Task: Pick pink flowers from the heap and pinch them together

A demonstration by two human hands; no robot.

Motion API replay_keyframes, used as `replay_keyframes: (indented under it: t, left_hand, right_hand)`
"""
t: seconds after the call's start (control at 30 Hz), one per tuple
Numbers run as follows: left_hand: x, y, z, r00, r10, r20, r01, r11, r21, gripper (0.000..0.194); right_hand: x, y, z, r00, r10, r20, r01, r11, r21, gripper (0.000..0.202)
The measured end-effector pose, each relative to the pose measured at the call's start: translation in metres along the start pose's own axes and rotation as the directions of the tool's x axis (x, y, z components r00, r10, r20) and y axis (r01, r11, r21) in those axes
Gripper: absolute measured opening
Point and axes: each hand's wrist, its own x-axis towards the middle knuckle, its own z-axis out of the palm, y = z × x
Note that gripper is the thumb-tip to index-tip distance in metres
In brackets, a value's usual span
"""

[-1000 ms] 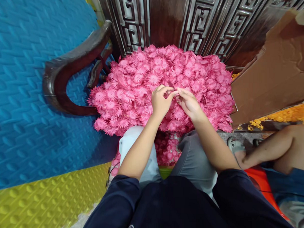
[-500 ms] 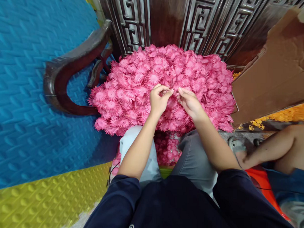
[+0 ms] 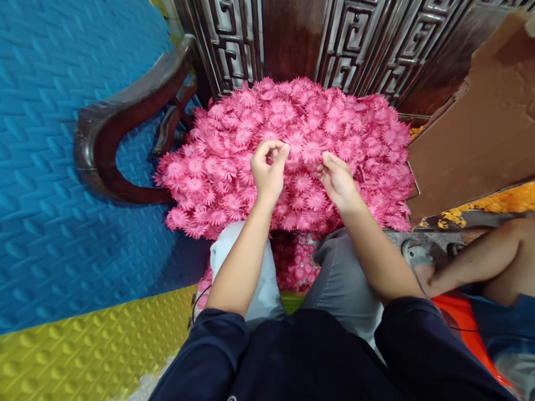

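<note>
A wide heap of pink flowers (image 3: 233, 164) lies in front of my knees. Over its middle, my left hand (image 3: 269, 168) pinches a pink flower (image 3: 295, 145) at its edge between thumb and forefinger. Beside that one is another pink flower (image 3: 312, 151), close to the fingertips of my right hand (image 3: 336, 176). The right thumb and forefinger are pressed together at that flower's edge. Both flowers look spread flat between my two hands, and whether they are joined cannot be made out.
Behind the heap stands dark carved wood (image 3: 293, 35). A curved wooden armrest (image 3: 98, 142) is at the left, over blue matting (image 3: 35, 175). Brown cardboard (image 3: 485, 126) leans at the right, near orange flowers (image 3: 513, 200) and another person's bent leg (image 3: 480, 257).
My hands have moved apart, the left one going left and slightly up, the right one a little right. Two pink flowers now show spread between them.
</note>
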Motion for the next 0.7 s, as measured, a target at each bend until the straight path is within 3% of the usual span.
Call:
replay_keyframes:
  t: [0.1,0.2,0.33,0.43,0.6,0.7]
  left_hand:
    - [0.001,-0.002,0.0,0.999,0.01,-0.039,-0.003,0.987,0.158,0.021]
    - [0.005,-0.006,-0.005,0.98,0.042,-0.197,0.016,0.959,0.283,0.024]
    - [0.008,-0.007,-0.013,0.957,0.095,-0.275,0.014,0.928,0.372,0.02]
    - [-0.001,0.001,-0.008,0.972,0.116,-0.205,-0.03,0.924,0.38,0.033]
    - [-0.019,0.009,0.01,0.991,0.078,0.107,-0.112,0.926,0.362,0.011]
    - [-0.02,0.007,0.013,0.989,0.026,0.149,-0.079,0.927,0.366,0.01]
  right_hand:
    - [0.004,0.001,-0.006,0.999,-0.006,-0.042,0.005,1.0,-0.016,0.045]
    - [0.01,0.002,-0.015,0.994,-0.031,-0.101,0.022,0.996,-0.083,0.043]
    - [0.01,0.004,-0.016,0.997,-0.017,-0.069,0.009,0.994,-0.106,0.042]
    - [0.002,0.004,-0.003,0.999,0.042,-0.025,-0.043,0.998,-0.053,0.041]
    - [-0.012,0.0,0.016,0.987,0.117,0.113,-0.124,0.991,0.058,0.038]
    - [-0.015,-0.002,0.017,0.981,0.115,0.158,-0.123,0.992,0.042,0.032]
